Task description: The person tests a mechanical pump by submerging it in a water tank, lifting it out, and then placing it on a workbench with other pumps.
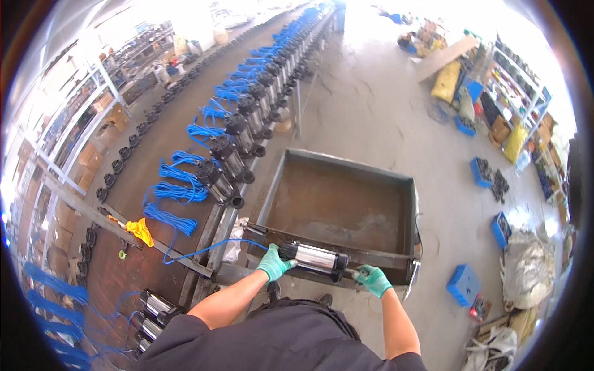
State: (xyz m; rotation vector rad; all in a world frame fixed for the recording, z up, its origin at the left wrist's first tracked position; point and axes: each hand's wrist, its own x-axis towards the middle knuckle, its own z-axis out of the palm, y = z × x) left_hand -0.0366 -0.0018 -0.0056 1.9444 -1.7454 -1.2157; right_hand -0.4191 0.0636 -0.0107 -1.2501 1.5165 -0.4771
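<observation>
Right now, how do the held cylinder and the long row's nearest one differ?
The held cylinder lies left to right at the trough, the left hand at its end; the row cylinder slants on the bench, untouched. The held cylinder's blue cable stretches out; the row cylinder has coiled cable alongside. Both are silver and black.

I am standing in a workshop, the kind of factory floor where many matching pieces are lined up. From the lower left to the top centre runs a long counter with repeated metal cylinders and blue cable bundles. A metal tub sits at centre on legs over a bare grey floor. Storage shelves crowd the upper left; at right are yellow sacks and blue bins. My left grip and right grip wear green work gloves.
</observation>
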